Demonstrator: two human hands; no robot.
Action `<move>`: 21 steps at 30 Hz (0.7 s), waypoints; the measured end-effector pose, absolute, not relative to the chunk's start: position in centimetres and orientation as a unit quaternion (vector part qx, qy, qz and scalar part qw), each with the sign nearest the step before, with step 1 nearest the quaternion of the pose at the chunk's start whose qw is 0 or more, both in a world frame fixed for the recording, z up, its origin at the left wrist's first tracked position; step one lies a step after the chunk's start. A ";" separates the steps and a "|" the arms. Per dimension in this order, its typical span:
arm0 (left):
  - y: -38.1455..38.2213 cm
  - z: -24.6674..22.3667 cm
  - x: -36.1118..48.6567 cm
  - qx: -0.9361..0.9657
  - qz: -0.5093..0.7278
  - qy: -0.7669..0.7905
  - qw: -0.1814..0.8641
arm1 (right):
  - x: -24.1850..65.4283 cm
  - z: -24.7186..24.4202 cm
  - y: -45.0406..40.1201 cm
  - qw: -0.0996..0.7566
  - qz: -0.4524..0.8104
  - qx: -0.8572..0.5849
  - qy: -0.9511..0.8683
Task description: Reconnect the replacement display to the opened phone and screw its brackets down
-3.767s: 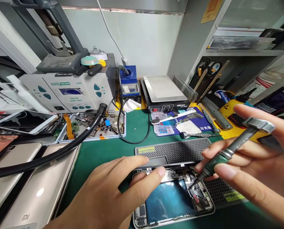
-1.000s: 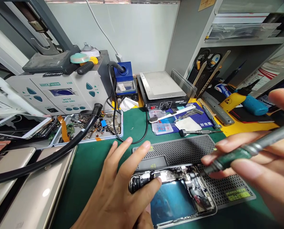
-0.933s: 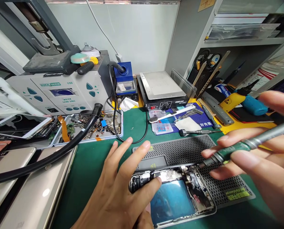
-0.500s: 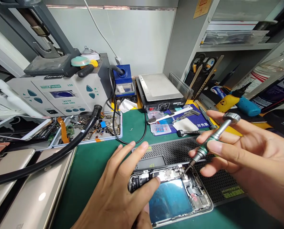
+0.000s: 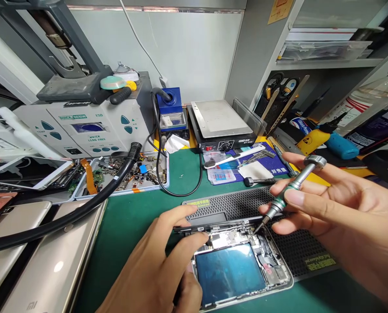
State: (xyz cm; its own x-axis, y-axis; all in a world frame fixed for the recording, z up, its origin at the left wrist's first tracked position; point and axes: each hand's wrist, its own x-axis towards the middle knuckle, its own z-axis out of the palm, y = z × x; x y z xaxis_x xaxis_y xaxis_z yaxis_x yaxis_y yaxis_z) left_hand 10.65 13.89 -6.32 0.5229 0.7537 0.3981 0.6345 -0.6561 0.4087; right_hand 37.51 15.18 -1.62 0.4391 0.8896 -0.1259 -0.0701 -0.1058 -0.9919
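An opened phone (image 5: 233, 269) lies at the front with its inner parts and a large blue rectangle showing. My left hand (image 5: 167, 252) grips the phone's left end, index finger over the far edge, another finger on the inner parts. The phone's far long edge looks slightly raised. In my right hand (image 5: 337, 208) is a screwdriver (image 5: 288, 191) with a silver and green handle, pinched between thumb and fingers. Its tip points down at the parts near the phone's upper right corner; whether it touches a screw I cannot tell.
A black perforated pad (image 5: 298, 243) lies behind and right of the phone. At left are a tray of loose circuit parts (image 5: 138, 174), a black hose (image 5: 50, 230) and several phone shells (image 5: 50, 256). A heating plate (image 5: 223, 126) and a toothbrush (image 5: 239, 155) are further back.
My left hand has drawn back and curled its fingers round the phone's left end. The phone's far edge now tips up a little. The screwdriver tip stays at nearly the same spot.
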 end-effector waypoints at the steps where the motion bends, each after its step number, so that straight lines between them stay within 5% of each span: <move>1: 13.9 -6.3 10.6 0.867 0.280 0.399 0.103 | 37.5 -1.6 15.2 0.575 0.412 -0.621 -0.338; 21: 14.2 -5.9 10.5 0.890 0.225 0.384 0.097 | 37.5 -1.6 15.0 0.561 0.441 -0.604 -0.356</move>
State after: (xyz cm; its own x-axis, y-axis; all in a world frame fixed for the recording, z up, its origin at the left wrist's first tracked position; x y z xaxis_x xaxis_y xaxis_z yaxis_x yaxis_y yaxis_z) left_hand 10.50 14.22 -5.88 0.6043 0.7272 0.3256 0.6396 -0.6864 0.3459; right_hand 37.48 15.05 -1.55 0.3584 0.9239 -0.1337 -0.0647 -0.1183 -0.9909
